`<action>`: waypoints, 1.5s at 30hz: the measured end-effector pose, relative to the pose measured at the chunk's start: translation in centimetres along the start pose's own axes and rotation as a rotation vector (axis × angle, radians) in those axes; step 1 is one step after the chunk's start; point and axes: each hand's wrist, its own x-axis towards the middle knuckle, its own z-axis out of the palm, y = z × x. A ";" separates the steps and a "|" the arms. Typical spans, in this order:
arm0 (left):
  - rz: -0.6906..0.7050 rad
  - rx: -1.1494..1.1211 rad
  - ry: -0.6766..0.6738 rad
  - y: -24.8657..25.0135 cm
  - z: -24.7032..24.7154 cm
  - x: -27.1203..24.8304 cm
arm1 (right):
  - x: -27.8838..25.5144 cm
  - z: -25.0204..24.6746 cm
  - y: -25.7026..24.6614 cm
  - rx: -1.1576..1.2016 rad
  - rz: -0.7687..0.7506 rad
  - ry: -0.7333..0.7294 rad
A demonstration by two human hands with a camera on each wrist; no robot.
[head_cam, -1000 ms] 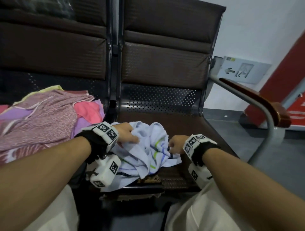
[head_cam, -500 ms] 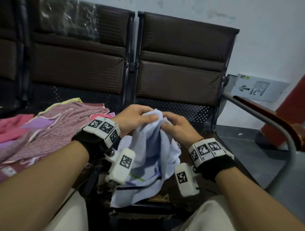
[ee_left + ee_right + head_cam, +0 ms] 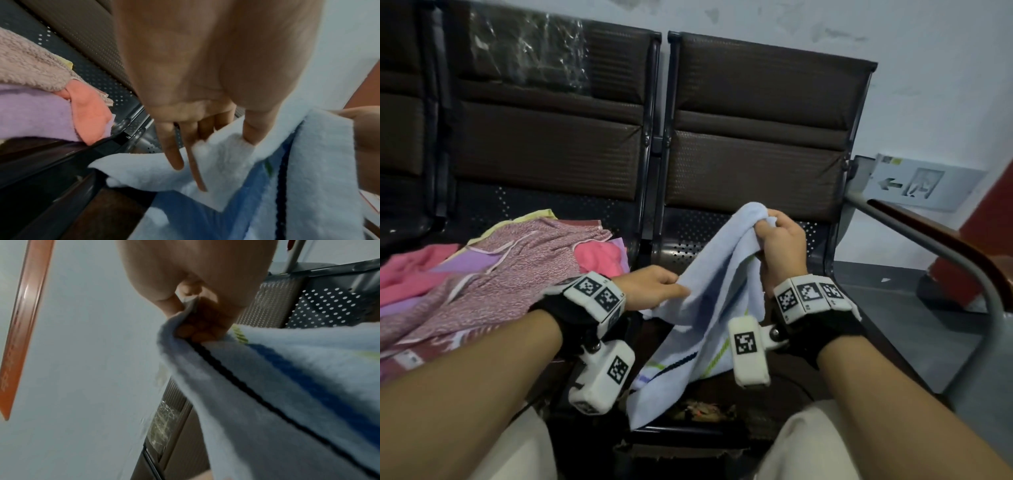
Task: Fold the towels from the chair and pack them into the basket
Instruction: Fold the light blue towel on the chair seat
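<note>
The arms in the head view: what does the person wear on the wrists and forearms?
Forearms are bare, with no sleeves. Each wrist carries a black band topped by white blocks printed with black square markers. A rounded white camera pod with one more marker hangs under each wrist.

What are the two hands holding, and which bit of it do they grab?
Both hold the light blue towel. The right hand grips its bunched top edge, raised; the left hand pinches a lower side edge with thumb and fingers.

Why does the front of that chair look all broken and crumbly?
The seat's front edge, just below the hanging blue towel, looks worn through: its brown covering is torn and flaking, with ragged bits showing. On the next seat, the other towels lie in a rumpled heap, unfolded.
</note>
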 end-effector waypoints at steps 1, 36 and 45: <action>-0.005 -0.039 0.005 0.0 0.0 0.0 | 0.2 -0.2 0.0 -0.010 0.001 0.040; 0.148 -0.569 0.279 1.7 -1.7 -0.9 | -2.8 2.4 0.6 -0.639 -0.361 -0.463; 0.224 -0.386 0.263 1.6 -1.5 -1.5 | -2.6 1.8 0.8 -0.705 -0.373 -0.485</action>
